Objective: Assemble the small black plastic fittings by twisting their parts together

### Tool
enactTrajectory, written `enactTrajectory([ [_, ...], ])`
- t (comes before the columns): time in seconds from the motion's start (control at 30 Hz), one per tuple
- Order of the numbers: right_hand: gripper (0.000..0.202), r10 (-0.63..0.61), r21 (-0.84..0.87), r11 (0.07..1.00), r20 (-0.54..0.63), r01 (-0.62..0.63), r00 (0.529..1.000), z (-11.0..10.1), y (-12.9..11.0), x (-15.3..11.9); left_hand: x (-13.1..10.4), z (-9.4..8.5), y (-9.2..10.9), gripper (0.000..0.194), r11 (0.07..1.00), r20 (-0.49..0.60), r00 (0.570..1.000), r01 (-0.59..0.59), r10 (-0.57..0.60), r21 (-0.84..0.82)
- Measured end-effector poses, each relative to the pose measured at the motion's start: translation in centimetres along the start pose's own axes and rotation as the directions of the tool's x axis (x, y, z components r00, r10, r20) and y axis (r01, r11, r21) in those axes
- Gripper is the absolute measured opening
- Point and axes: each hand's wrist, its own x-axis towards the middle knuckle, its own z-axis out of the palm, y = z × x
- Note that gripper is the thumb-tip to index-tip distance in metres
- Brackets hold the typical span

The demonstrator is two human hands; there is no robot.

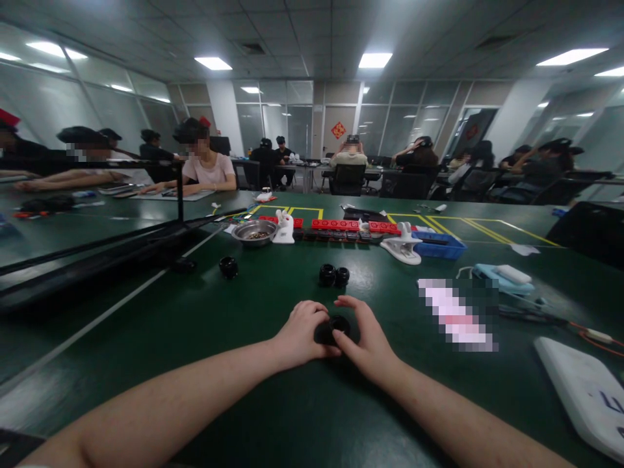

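Between my two hands, low in the middle of the view, a black round part (338, 324) sits at the green table (273, 416). My left hand (303, 331) is wrapped round its left side. My right hand (368, 341) curves round the right side, its thumb touching the part and its index finger reaching over beyond it. Just beyond my hands stand two black round parts (334, 275) side by side. Another black round part (228, 267) stands farther left.
Across the table are a metal bowl (253, 233), white clamps (284, 229), red blocks (336, 225) and a blue tray (441, 247). To the right lie a light blue case (504, 278) and a white panel (580, 390). A black frame (97, 260) spans the left. People sit farther back.
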Motion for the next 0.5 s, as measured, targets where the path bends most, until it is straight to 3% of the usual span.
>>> enactTrajectory([
  [0.2, 0.039, 0.091, -0.001, 0.996, -0.012, -0.091, 0.996, 0.24, 0.28, 0.10, -0.01, -0.08, 0.11, 0.043, 1.000, -0.002, 1.000, 0.006, -0.006, 0.005],
  [0.37, 0.048, -0.047, 0.082, 0.996, 0.074, 0.040, 0.996, -0.01, 0.01, -0.02, 0.03, -0.12, 0.23, 0.045, 1.000, -0.006, 1.000, 0.002, -0.002, -0.003],
  [0.5, 0.045, 0.014, -0.016, 1.000, -0.017, -0.015, 1.000, 0.08, 0.12, 0.03, 0.01, 0.05, 0.07, 0.045, 1.000, -0.002, 1.000, 0.010, -0.010, -0.006],
])
